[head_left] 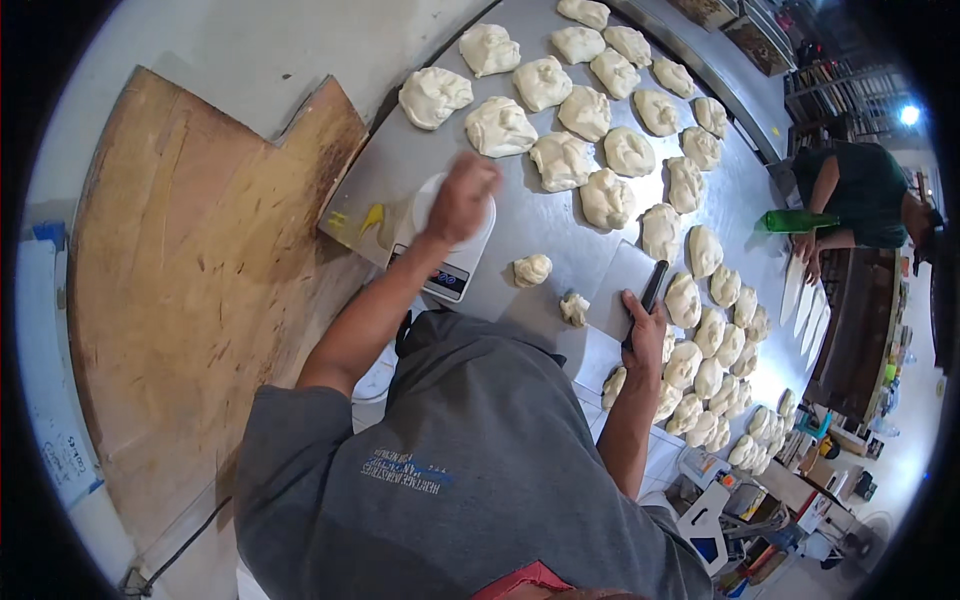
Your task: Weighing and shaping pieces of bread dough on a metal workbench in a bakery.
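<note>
My left hand (465, 200) hangs over a white kitchen scale (470, 262) with a lit display at the left of the metal table. Motion smears its fingers, so whether anything is in them cannot be told. With my right hand (645, 332) I grip the black handle of a bench scraper (618, 285), its wide metal blade angled over the table. Between the scale and the scraper lie a small round dough ball (532, 270) and a smaller dough scrap (574, 309). Large dough pieces (562, 161) lie in rows beyond my hands.
Smaller dough lumps (710, 335) crowd the table's right side. Across the table (745, 225), a co-worker (865, 195) in a dark shirt has hands near flat dough strips (803, 305), beside a green bottle (798, 221). A wooden board (200, 300) stands at left; a yellow object (372, 218) lies beside the scale.
</note>
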Demonstrator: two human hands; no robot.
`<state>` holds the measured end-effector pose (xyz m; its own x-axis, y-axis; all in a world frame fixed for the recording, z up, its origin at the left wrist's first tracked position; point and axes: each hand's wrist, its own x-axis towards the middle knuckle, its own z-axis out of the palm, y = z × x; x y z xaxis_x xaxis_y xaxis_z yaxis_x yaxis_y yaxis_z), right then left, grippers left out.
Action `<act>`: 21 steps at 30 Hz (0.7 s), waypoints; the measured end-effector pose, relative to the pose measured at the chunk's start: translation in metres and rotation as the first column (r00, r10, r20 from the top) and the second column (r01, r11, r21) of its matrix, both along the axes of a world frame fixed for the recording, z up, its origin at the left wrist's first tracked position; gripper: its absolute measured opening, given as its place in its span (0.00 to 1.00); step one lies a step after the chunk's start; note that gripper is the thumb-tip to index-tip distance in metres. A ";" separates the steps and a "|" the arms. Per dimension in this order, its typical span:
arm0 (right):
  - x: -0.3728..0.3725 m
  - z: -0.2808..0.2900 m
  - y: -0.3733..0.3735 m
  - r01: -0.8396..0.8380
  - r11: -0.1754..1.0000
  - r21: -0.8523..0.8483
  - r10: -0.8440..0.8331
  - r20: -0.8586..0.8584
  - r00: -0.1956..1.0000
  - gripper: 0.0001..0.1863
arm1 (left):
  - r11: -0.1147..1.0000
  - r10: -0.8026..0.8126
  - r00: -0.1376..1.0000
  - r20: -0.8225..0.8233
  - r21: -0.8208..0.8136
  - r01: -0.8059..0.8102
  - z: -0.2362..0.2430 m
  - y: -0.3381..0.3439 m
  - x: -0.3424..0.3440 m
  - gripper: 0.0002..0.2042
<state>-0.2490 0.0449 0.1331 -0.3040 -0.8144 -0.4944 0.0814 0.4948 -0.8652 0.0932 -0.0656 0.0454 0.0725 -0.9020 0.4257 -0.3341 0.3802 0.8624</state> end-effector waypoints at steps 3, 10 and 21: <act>0.000 -0.003 0.000 0.012 1.000 0.027 -0.011 -0.034 0.999 0.20 | 0.967 -0.252 0.964 0.090 -0.017 0.254 0.003 0.020 -0.068 0.17; -0.003 -0.007 0.000 0.032 0.999 -0.011 -0.031 0.017 0.999 0.21 | 0.976 -0.085 0.795 0.601 -0.110 0.188 -0.043 0.032 -0.116 0.26; 0.014 -0.018 -0.003 -0.053 0.998 0.041 0.052 0.034 0.998 0.21 | 0.859 -0.391 0.907 0.160 0.416 0.297 -0.001 0.077 -0.052 0.24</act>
<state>-0.2353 0.0415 0.1151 -0.2445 -0.8072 -0.5373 0.0823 0.5349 -0.8409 0.0410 0.0113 0.0446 -0.3297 -0.9439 0.0174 -0.4485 0.1728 0.8769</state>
